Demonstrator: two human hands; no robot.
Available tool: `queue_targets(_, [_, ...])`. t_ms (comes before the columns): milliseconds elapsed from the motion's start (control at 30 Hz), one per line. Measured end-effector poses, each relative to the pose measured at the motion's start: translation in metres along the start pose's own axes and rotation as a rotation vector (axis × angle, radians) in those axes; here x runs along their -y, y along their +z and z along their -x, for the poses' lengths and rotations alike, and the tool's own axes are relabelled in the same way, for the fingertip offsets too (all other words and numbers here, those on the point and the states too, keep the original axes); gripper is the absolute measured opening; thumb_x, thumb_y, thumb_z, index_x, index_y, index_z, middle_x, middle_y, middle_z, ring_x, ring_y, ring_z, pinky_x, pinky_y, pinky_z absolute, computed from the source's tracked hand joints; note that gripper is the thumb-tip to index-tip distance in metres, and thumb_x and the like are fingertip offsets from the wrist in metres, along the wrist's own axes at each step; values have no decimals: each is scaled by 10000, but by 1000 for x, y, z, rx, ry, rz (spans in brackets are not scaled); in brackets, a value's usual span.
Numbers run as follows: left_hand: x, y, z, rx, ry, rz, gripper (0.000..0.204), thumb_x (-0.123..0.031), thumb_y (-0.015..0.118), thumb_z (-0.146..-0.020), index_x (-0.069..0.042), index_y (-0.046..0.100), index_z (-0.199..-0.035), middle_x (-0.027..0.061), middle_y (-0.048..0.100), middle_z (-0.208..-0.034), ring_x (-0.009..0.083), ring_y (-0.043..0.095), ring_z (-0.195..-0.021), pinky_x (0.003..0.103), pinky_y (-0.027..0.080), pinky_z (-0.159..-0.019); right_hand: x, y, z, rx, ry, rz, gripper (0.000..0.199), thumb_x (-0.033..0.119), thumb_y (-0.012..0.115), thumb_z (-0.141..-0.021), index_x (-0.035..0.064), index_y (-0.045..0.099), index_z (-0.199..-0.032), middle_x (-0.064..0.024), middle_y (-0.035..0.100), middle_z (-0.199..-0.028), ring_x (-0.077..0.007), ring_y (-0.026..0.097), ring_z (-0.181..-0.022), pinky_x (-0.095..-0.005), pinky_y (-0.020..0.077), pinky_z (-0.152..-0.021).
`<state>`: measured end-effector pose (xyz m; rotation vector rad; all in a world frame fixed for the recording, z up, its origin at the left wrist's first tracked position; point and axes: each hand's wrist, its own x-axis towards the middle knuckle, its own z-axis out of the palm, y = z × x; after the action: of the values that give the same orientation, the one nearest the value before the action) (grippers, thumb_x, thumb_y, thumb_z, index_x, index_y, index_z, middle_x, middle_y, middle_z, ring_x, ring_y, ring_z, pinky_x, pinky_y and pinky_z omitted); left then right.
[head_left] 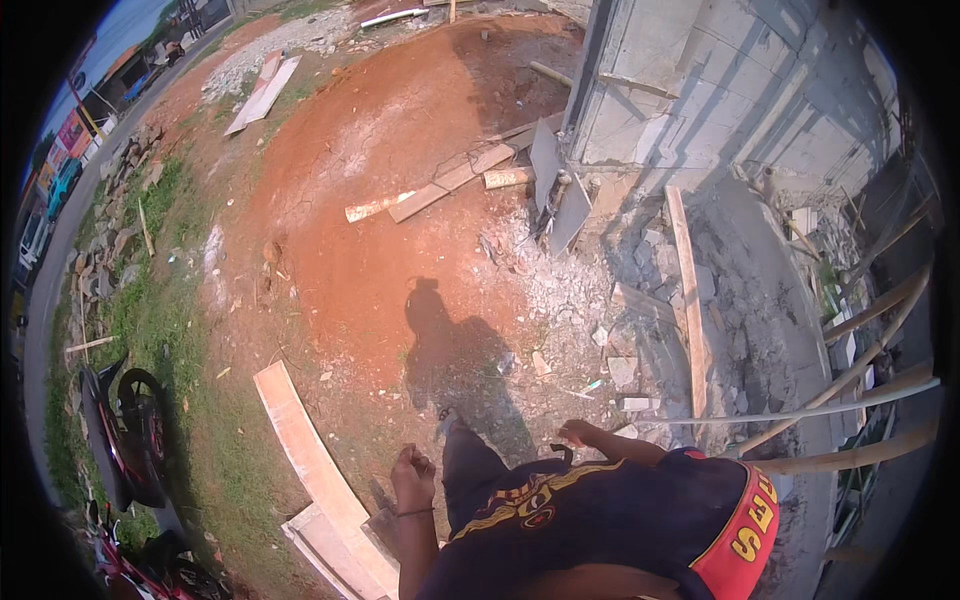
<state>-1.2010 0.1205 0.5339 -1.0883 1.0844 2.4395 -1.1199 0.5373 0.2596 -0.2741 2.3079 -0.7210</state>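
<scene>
Both hands look empty, but they're small in the view, so no promises. Left hand has its fingers loosely curled – can't tell if it's fully closed or pinching something tiny. Right hand is much the same, half curled in front of the shirt, and I can't make out its grip either.

Closest thing to the left hand is a long plank lying on the ground, near left, with a pale board just beside it. Neither hand seems to touch them.

Progress-wise, my read: the grey wall is standing at far right, but the ground's far from tidied. Rubble sits below it with another plank lying across, and more boards lie on the red dirt farther out. How much is left, I honestly can't say.

Farther left there are 2 motorbikes on the grass – then stones along the road.
</scene>
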Motion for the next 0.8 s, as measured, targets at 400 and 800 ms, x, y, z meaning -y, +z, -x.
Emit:
queue_targets(400, [-271,481,-342,472,152,-450,59,-160,571,-963,-109,562,-934,-32,477,-718,78,468,-632,232,395,-575,11,-305,-230,-135,849,-711,632,559,464,-926,-4,680,-736,-127,656,-593,-251,629,-481,-391,539,-538])
queue_targets(800, [-370,842,-543,333,-238,-738,75,-160,552,-930,-102,532,-887,-11,471,-717,116,503,-644,268,431,-582,21,-881,-488,-659,322,-612,457,476,561,-899,30,629,-976,-198,649,-954,-374,635,-945,-458,493,-826])
